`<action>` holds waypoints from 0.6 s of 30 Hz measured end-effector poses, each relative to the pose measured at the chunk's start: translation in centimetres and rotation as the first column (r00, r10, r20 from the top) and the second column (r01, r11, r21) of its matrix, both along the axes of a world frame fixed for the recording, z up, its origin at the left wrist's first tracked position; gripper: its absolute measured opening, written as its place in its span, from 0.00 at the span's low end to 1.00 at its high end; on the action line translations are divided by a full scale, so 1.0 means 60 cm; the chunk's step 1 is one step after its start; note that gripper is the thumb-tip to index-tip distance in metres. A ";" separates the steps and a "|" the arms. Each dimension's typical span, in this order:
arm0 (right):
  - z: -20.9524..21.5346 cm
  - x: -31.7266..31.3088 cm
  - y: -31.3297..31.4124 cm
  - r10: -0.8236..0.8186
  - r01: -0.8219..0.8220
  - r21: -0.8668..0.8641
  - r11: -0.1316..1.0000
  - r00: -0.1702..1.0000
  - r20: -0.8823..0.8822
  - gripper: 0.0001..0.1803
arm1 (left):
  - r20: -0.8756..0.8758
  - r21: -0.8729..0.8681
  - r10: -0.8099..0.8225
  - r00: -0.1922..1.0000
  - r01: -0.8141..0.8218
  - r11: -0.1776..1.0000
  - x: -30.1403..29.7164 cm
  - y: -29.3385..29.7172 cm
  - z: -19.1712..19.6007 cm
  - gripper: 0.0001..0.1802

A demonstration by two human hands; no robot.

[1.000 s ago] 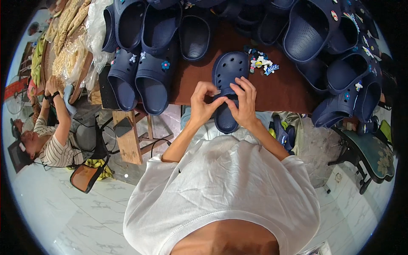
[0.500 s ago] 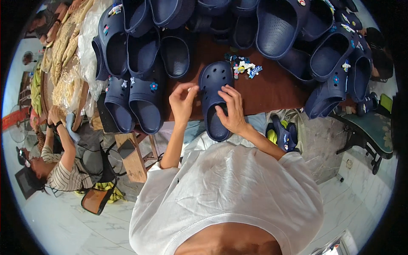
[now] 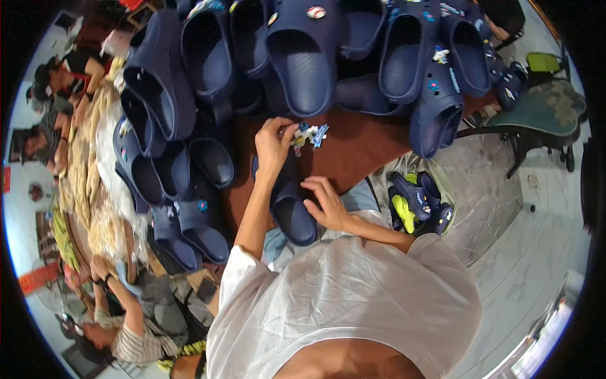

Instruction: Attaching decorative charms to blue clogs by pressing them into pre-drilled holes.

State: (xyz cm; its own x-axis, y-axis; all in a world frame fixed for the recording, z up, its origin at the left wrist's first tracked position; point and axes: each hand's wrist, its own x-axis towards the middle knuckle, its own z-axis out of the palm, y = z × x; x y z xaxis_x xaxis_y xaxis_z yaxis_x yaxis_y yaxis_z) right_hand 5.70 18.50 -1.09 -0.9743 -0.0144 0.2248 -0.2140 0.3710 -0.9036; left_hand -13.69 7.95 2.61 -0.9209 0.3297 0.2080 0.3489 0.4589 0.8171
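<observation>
A dark blue clog (image 3: 294, 218) lies in front of me at the table's near edge, heel toward me, its front part hidden behind my left hand and forearm. Beyond its toe is a small heap of colourful shoe charms (image 3: 310, 135). My left hand (image 3: 274, 146) reaches to the heap's left side, thumb and fingers pinched together; what they hold, if anything, I cannot make out. Along the clog's right side rests my right hand (image 3: 328, 205), fingers apart and stretched out near the heel opening, gripping nothing.
Dark blue clogs (image 3: 303, 69), several with charms, are piled along the far and left sides of the brown table (image 3: 363, 142). A bag of clogs (image 3: 416, 202) stands at right by a green chair (image 3: 536, 110). People work at left; one wears a striped shirt (image 3: 136, 341).
The view has turned, shifting the scene. My left hand has moved from beside the clog's front to the charm heap. My right hand has slid off the clog's top toward its right edge.
</observation>
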 end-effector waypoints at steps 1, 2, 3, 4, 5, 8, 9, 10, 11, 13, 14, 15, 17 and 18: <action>0.000 0.000 0.000 -0.005 0.005 0.000 1.000 1.000 -0.002 0.22 | 0.010 -0.028 0.005 1.000 -0.005 1.000 0.001 0.004 0.003 0.09; -0.001 -0.001 -0.001 -0.004 0.004 -0.001 1.000 1.000 -0.004 0.21 | -0.008 -0.023 -0.017 1.000 0.017 1.000 0.005 0.002 0.007 0.09; -0.005 -0.002 0.000 -0.014 0.014 0.002 1.000 1.000 -0.010 0.21 | -0.120 -0.070 -0.034 0.992 0.026 0.997 0.012 -0.001 0.012 0.10; -0.004 -0.004 0.002 -0.023 0.023 0.007 1.000 0.999 -0.026 0.21 | -0.232 -0.117 -0.043 0.972 0.016 0.993 0.024 -0.011 0.019 0.12; -0.003 -0.006 0.004 -0.015 0.015 -0.004 1.000 1.000 -0.023 0.20 | -0.227 -0.108 -0.022 0.974 -0.003 0.994 0.040 -0.023 0.029 0.12; -0.009 -0.008 0.006 -0.022 0.022 -0.010 1.000 0.999 -0.023 0.19 | -0.148 -0.054 0.074 0.986 -0.083 0.995 0.114 -0.063 0.052 0.13; -0.009 -0.011 0.005 -0.015 0.015 -0.013 1.000 1.000 -0.025 0.19 | -0.170 -0.054 0.095 0.981 -0.105 0.993 0.139 -0.079 0.049 0.15; -0.010 -0.012 0.008 -0.015 0.014 -0.010 1.000 1.000 -0.024 0.19 | -0.189 -0.047 0.110 0.976 -0.121 0.992 0.162 -0.090 0.039 0.17; -0.001 -0.016 0.010 -0.010 0.010 -0.022 1.000 1.000 -0.028 0.19 | -0.158 -0.031 0.118 0.980 -0.124 0.992 0.186 -0.101 0.036 0.23; 0.003 -0.019 0.009 -0.016 0.015 -0.020 1.000 0.998 -0.055 0.19 | -0.136 -0.028 0.132 0.982 -0.137 0.990 0.230 -0.116 0.021 0.35; 0.005 -0.021 0.010 -0.020 0.019 -0.027 0.999 0.998 -0.062 0.18 | -0.146 -0.040 0.139 0.979 -0.146 0.988 0.247 -0.118 0.011 0.40; 0.015 -0.022 0.012 -0.048 0.044 -0.069 0.997 0.997 -0.067 0.17 | -0.177 -0.135 0.123 0.977 -0.148 0.980 0.260 -0.119 0.005 0.47; 0.025 -0.024 0.019 -0.094 0.087 -0.080 0.993 0.992 -0.087 0.16 | -0.137 -0.113 0.198 0.971 -0.214 0.970 0.285 -0.113 -0.009 0.42; 0.030 -0.023 0.026 -0.138 0.130 -0.100 0.987 0.987 -0.084 0.16 | -0.089 -0.070 0.255 0.963 -0.261 0.963 0.294 -0.111 -0.020 0.36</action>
